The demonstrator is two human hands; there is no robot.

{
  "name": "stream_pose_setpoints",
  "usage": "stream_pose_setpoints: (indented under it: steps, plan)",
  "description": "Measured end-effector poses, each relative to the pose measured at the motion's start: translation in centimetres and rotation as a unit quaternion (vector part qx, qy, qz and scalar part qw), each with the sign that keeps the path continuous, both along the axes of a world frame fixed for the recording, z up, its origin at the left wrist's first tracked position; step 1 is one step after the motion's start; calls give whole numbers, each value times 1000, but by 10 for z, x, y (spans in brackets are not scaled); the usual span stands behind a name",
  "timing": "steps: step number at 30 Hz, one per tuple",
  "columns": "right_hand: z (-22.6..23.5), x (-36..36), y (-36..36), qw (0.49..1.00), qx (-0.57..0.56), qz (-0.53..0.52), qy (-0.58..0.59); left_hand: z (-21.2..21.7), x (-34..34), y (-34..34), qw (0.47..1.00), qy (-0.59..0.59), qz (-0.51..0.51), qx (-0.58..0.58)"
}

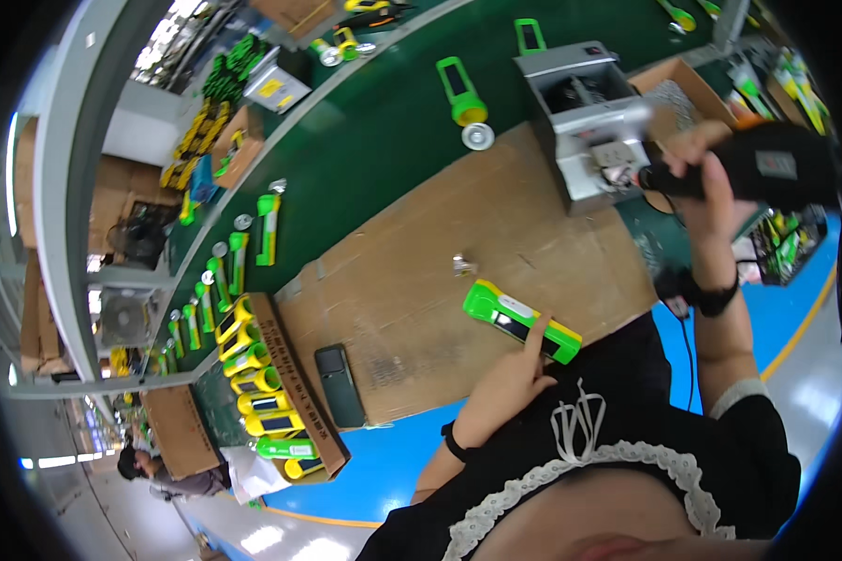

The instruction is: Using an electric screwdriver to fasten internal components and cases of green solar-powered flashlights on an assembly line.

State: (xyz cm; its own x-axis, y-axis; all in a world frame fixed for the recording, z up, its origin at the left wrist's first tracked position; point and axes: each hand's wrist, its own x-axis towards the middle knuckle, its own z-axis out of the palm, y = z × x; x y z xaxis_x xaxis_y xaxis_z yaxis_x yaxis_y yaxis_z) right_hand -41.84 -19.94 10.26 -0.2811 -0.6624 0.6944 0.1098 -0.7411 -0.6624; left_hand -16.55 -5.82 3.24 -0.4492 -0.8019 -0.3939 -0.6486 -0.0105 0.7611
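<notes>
A green and yellow flashlight (524,322) with a dark panel lies slanted on the cardboard sheet in front of me. My left hand (505,397) holds it at its near end, the index finger laid across the body. On the right, my right hand (716,187) is closed around a black electric screwdriver (762,168). Its tip points left, at the front of a grey metal screw feeder (589,122); whether they touch is blurred. A small shiny piece (462,266) sits on the cardboard beyond the flashlight.
The cardboard sheet (393,309) covers the green bench. A black phone-like device (340,383) lies at its left edge, beside a carton (299,388) of flashlights. Another flashlight housing (463,93) lies beyond, and several more line the left. An open box (688,79) stands beside the feeder. A person (173,472) is far left.
</notes>
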Motion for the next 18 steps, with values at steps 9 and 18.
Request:
stream_pose_setpoints:
  steps: [9,18]
  plan:
    - [0,0,-34,995,68,15,66,4,-37,-40,925,-114,-29,-362]
    - [3,10,1,975,156,140,70,-34,-65,-46,901,-146,26,-407]
